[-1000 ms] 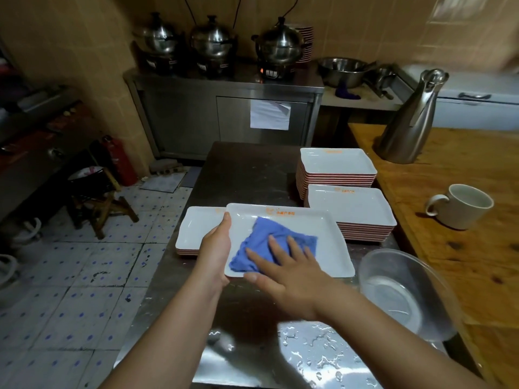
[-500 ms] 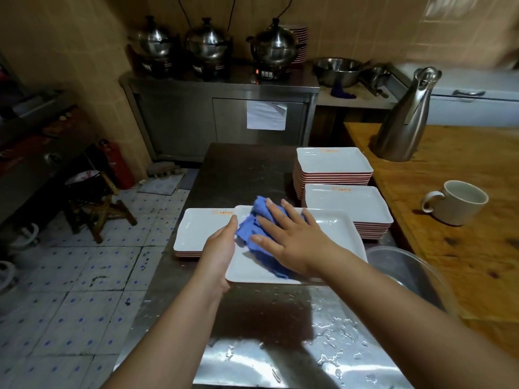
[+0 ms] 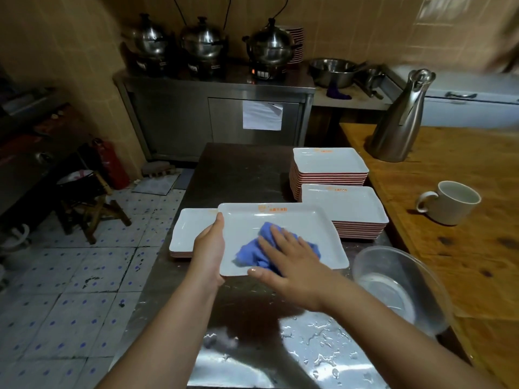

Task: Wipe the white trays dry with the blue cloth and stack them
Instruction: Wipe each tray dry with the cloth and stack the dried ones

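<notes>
**Cloth drawn back to the near half of the tray; wiping is under way**

The steel desk (image 3: 238, 175) carries everything, its near end spotted with water drops. The white tray (image 3: 303, 220) being dried lies across it, overlapping the low stack of trays (image 3: 188, 228) just beyond and outside the left grip. Two taller stacks (image 3: 331, 161) stand beyond the right grip, near but apart from the wiped tray.

The tray is steadied by the left hand (image 3: 209, 251), clasped around its left edge with the thumb laid on the rim. The blue cloth (image 3: 252, 252) is pressed flat under the right hand (image 3: 292, 262), whose fingers are straight; nothing is clenched.

Half a second ago the cloth was bunched at the tray's far left, close to the left grip; it has since been swept toward the near edge and the middle. A back-and-forth stroke is judged to be in progress, so stacking is not yet due. The far right corner is judged likely to need a pass.
</notes>
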